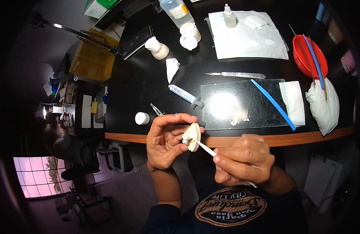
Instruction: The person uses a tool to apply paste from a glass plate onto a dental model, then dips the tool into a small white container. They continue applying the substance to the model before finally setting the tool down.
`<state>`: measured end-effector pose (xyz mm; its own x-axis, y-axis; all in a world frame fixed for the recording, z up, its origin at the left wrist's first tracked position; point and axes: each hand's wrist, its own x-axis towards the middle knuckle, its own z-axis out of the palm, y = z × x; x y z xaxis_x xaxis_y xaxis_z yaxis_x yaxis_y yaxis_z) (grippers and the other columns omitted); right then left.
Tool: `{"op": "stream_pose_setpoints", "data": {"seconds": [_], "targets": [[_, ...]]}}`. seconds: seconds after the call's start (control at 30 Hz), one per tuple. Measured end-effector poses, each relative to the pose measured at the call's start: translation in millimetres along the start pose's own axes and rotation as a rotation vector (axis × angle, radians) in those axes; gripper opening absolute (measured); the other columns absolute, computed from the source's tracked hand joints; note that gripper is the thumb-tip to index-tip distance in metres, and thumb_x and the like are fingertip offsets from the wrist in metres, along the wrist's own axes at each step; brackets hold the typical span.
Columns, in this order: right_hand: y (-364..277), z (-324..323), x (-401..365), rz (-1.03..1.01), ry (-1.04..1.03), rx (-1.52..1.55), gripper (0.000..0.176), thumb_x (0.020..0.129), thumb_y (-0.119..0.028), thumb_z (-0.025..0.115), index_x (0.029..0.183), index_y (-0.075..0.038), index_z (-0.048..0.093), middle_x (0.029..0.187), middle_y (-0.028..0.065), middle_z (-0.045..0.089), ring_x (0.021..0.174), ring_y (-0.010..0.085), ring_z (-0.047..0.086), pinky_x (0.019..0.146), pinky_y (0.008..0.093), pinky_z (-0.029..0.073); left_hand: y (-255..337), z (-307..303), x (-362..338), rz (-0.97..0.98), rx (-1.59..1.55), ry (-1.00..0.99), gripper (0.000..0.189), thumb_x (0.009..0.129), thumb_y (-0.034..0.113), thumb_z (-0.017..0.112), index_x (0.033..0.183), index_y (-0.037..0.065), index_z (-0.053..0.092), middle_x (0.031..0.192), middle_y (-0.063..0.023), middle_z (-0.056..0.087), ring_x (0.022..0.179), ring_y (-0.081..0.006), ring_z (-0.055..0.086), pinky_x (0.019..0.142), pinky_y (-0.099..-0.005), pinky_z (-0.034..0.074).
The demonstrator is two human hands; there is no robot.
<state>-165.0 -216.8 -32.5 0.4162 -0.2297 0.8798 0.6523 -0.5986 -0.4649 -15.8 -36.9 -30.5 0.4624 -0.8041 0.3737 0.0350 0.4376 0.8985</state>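
Between its thumb and fingers, my left hand (166,142) grips a small cream-coloured half-round piece (192,136) with a rough, crumbly-looking face; its exact kind I cannot make out. My right hand (244,160) is closed in a pen-like hold around a thin white stick-like tool (206,149). The tool's tip meets the rough face of the piece. Both hands are raised near the table's front edge. Beyond them lie a syringe labelled "FIRING PASTE" (181,94) and a glass slab (223,86) bearing a smear of off-white paste (239,117).
A scalpel (238,74) and a blue stick tool (273,104) lie by the slab. Tweezers (156,110) and a white-lidded jar (141,118) are left. Behind stand bottles (178,13); a red bowl (304,58) holds long tools at right. Another person (63,142) sits far left.
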Motion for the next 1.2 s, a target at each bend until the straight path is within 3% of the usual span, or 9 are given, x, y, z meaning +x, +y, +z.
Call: {"op": "stream_pose_setpoints", "data": {"seconds": [0.67,0.8,0.97,1.2], "targets": [[0.9,1.1,-0.5,0.022,0.062,0.073,0.017,0.090,-0.017,0.080,0.088,-0.001,0.074,0.076,0.0039,0.067,0.056,0.0119,0.064,0.043,0.0228,0.048,-5.7,-0.7,-3.1,0.060,-0.062,-0.033,0.062,0.088,-0.018,0.065,0.142,-0.003,0.039,0.135,-0.0369,0.051,0.123,-0.0456,0.063,0.105,-0.0488,0.057],[-2.9,-2.0,0.4,0.095,0.091,0.034,0.009,0.082,-0.005,0.078,0.089,-0.001,0.074,0.076,0.0038,0.067,0.057,0.0127,0.064,0.044,0.0228,0.048,-3.6,0.1,-1.7,0.034,-0.058,-0.025,0.066,0.087,-0.015,0.070,0.144,-0.005,0.037,0.135,-0.0364,0.051,0.122,-0.0439,0.065,0.103,-0.0466,0.058],[-6.4,-0.7,3.7,0.155,0.145,0.004,0.020,0.071,0.006,0.070,0.089,0.000,0.074,0.075,0.0039,0.067,0.057,0.0131,0.064,0.045,0.0225,0.048,-1.1,-0.1,-2.7,-0.020,-0.056,0.013,0.075,0.084,-0.010,0.077,0.146,-0.008,0.035,0.133,-0.0353,0.053,0.119,-0.0398,0.068,0.100,-0.0431,0.060],[-5.1,0.8,2.8,0.111,0.121,-0.019,0.018,0.073,0.005,0.071,0.090,0.000,0.074,0.077,0.0041,0.067,0.057,0.0135,0.064,0.045,0.0227,0.048,2.1,0.0,-2.2,-0.044,-0.062,0.015,0.076,0.085,-0.006,0.079,0.146,-0.011,0.034,0.132,-0.0350,0.053,0.116,-0.0374,0.069,0.100,-0.0424,0.060]]}}
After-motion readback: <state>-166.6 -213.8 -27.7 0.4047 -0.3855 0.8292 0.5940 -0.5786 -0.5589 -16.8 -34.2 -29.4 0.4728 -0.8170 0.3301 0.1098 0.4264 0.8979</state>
